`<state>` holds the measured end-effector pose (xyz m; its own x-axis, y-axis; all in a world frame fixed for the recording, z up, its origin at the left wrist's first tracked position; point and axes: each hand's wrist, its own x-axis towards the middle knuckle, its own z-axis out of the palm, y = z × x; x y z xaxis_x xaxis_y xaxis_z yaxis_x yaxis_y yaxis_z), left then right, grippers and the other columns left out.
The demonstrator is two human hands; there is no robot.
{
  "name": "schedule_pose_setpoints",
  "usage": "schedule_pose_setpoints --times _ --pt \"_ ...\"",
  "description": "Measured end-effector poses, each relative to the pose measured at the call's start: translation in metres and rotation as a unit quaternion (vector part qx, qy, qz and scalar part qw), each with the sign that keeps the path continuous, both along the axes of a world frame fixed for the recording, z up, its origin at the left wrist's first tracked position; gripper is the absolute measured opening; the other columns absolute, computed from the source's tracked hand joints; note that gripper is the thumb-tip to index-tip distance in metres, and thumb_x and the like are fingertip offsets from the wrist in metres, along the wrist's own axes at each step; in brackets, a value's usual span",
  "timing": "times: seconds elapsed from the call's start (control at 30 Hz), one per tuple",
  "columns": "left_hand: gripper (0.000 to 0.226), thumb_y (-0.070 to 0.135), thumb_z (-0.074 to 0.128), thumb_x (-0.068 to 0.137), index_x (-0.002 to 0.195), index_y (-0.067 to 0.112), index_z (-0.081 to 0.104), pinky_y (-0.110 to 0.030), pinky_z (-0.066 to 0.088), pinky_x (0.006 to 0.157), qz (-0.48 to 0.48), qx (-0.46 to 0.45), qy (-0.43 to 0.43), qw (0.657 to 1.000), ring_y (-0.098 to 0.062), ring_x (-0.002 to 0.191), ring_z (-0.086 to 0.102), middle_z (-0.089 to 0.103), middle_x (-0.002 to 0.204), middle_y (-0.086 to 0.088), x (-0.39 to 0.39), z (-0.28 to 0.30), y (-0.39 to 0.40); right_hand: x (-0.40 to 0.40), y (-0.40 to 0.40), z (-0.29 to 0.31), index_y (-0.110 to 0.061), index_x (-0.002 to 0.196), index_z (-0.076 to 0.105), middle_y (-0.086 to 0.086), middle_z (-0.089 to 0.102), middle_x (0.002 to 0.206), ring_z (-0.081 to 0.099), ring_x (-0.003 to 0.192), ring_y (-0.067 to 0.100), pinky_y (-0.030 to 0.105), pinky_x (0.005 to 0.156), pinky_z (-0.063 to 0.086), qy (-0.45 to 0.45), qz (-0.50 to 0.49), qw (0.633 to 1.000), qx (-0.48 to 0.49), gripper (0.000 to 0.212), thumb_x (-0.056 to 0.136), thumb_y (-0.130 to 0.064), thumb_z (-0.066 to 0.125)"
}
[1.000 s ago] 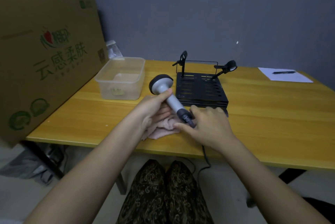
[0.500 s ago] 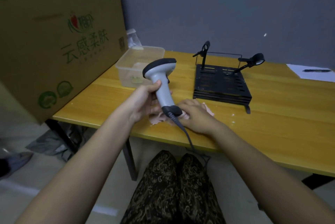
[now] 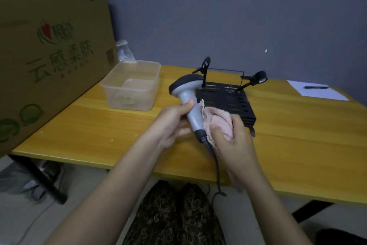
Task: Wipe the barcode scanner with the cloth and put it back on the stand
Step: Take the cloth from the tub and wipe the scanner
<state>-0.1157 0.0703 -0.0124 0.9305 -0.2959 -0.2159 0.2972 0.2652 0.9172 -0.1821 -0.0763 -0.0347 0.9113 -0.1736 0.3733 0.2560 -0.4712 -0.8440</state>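
I hold a grey barcode scanner (image 3: 187, 93) with a black head upright above the table's front half. My left hand (image 3: 172, 123) grips its handle from the left. My right hand (image 3: 232, 141) holds a bunched pink cloth (image 3: 218, 121) pressed against the right side of the handle, near its lower end. The scanner's black cable (image 3: 217, 169) hangs from the handle's base over the table edge. The black stand (image 3: 226, 99), a slotted metal base with two small clip arms, sits just behind the cloth, with nothing on it.
A clear plastic tub (image 3: 132, 85) stands at the back left of the yellow table (image 3: 89, 129). A large cardboard box (image 3: 47, 50) leans beside it on the left. A sheet of paper (image 3: 317, 92) with a pen (image 3: 315, 87) lies at the far right.
My right hand has lifted the pink cloth off the table and brought it against the scanner's handle. The left hand keeps the scanner upright, a little closer to the stand.
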Motion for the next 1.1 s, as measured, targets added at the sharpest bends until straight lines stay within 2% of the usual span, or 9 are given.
schedule_pose_setpoints --times 0.07,0.13,0.33,0.5,0.7,0.8,0.9,1.03,1.1 --pt "0.033 0.026 0.054 0.094 0.117 0.003 0.061 -0.036 0.056 0.082 0.026 0.007 0.0 1.0 -0.017 0.087 0.067 0.069 0.1 -0.008 0.004 -0.001 -0.015 -0.001 0.003 -0.004 -0.029 0.123 0.051 -0.027 0.058 0.11 0.056 0.093 -0.016 0.007 0.068 0.046 0.027 0.074 0.993 0.091 0.03 0.094 -0.024 0.055" --pt "0.038 0.027 0.056 0.093 0.119 0.0 0.06 -0.034 0.057 0.075 0.047 0.016 0.003 0.999 -0.019 0.087 0.067 0.07 0.1 -0.011 0.007 -0.003 -0.023 0.003 0.004 -0.008 -0.029 0.128 0.052 -0.024 0.06 0.116 0.056 0.099 -0.015 0.003 0.071 0.044 0.035 0.087 0.992 0.09 0.034 0.094 -0.023 0.055" --pt "0.031 0.026 0.053 0.095 0.112 0.001 0.06 -0.034 0.058 0.073 0.048 0.031 -0.014 0.998 -0.018 0.085 0.066 0.068 0.094 -0.009 0.013 0.001 -0.026 0.021 0.001 -0.006 -0.017 0.1 0.066 -0.006 0.069 0.085 0.064 0.07 -0.003 0.011 0.057 0.048 0.038 0.054 0.975 0.211 0.011 0.091 -0.015 0.059" --pt "0.032 0.027 0.051 0.096 0.112 0.001 0.059 -0.034 0.057 0.076 0.031 0.021 -0.019 0.999 -0.019 0.088 0.066 0.067 0.097 -0.01 0.01 0.005 -0.022 0.033 -0.021 -0.01 -0.026 0.095 0.065 0.003 0.07 0.099 0.066 0.09 0.017 0.029 0.075 0.051 0.121 0.064 0.976 0.167 0.009 0.093 -0.021 0.057" --pt "0.033 0.028 0.05 0.096 0.113 0.001 0.06 -0.036 0.057 0.08 0.001 -0.005 -0.038 0.999 -0.017 0.091 0.068 0.069 0.099 -0.009 0.009 0.009 -0.022 0.033 -0.038 0.007 -0.034 0.097 0.06 -0.002 0.07 0.098 0.067 0.081 0.007 0.022 0.072 0.054 0.114 0.051 0.967 0.222 0.018 0.098 -0.037 0.043" --pt "0.031 0.027 0.048 0.097 0.11 0.002 0.06 -0.039 0.055 0.081 0.003 -0.025 -0.037 0.999 -0.016 0.082 0.07 0.07 0.097 -0.01 0.008 0.01 -0.03 0.027 -0.016 0.005 -0.036 0.102 0.059 -0.012 0.067 0.094 0.063 0.076 -0.006 0.013 0.066 0.05 0.074 0.093 0.986 0.12 0.016 0.098 -0.033 0.044" --pt "0.03 0.023 0.048 0.097 0.113 -0.001 0.058 -0.037 0.057 0.084 -0.01 -0.058 -0.03 0.998 -0.022 0.093 0.068 0.069 0.103 -0.014 0.006 0.012 -0.03 0.029 -0.015 0.006 -0.031 0.104 0.064 -0.005 0.071 0.094 0.066 0.078 0.0 0.011 0.062 0.048 0.04 0.069 0.986 0.149 0.02 0.098 -0.031 0.045" --pt "0.03 0.025 0.051 0.096 0.111 -0.001 0.059 -0.034 0.059 0.08 -0.027 -0.04 -0.042 0.998 -0.019 0.091 0.07 0.07 0.101 -0.013 0.005 0.015 -0.026 0.037 -0.033 0.01 -0.021 0.098 0.065 -0.011 0.073 0.07 0.067 0.068 0.001 0.013 0.057 0.053 0.196 0.131 0.944 0.229 0.019 0.098 -0.026 0.046" --pt "0.027 0.025 0.053 0.094 0.107 0.003 0.061 -0.03 0.06 0.074 -0.02 -0.036 -0.043 0.998 -0.014 0.084 0.071 0.07 0.095 -0.009 0.005 0.016 -0.025 0.04 -0.037 0.009 -0.015 0.099 0.066 -0.008 0.072 0.065 0.065 0.058 0.003 0.016 0.051 0.053 0.216 0.058 0.954 0.199 0.025 0.098 -0.031 0.046"
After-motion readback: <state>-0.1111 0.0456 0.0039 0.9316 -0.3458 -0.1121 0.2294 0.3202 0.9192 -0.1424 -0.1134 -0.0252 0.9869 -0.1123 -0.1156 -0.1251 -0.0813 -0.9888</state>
